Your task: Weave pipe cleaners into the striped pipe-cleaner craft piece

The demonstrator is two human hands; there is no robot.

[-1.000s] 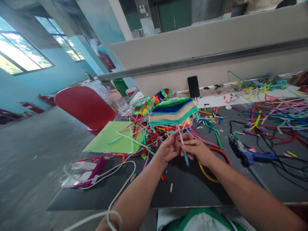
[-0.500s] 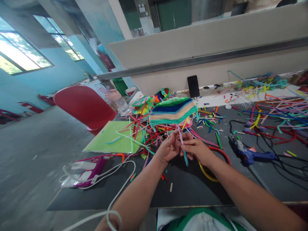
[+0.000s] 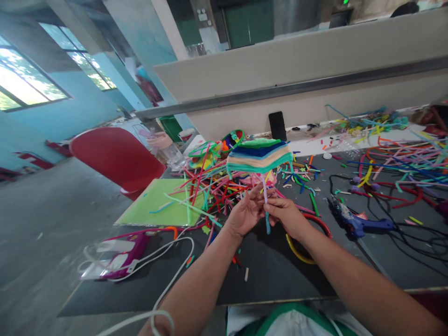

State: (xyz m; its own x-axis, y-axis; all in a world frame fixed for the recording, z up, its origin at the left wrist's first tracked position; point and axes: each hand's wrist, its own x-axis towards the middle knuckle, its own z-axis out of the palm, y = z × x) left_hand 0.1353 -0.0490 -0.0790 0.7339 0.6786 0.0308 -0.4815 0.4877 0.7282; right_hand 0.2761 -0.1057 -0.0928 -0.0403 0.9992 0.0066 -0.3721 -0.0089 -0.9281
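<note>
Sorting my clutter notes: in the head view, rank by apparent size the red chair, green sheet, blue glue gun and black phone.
1. red chair
2. green sheet
3. blue glue gun
4. black phone
The chair and phone sit farther from the camera, so real sizes may differ.

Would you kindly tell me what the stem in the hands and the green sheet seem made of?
The stem, pinched between left hand and right hand, looks like a chenille pipe cleaner: fuzzy matte pile, lilac then blue. The green sheet seems felt or foam: flat, dull, unglossy.
</note>
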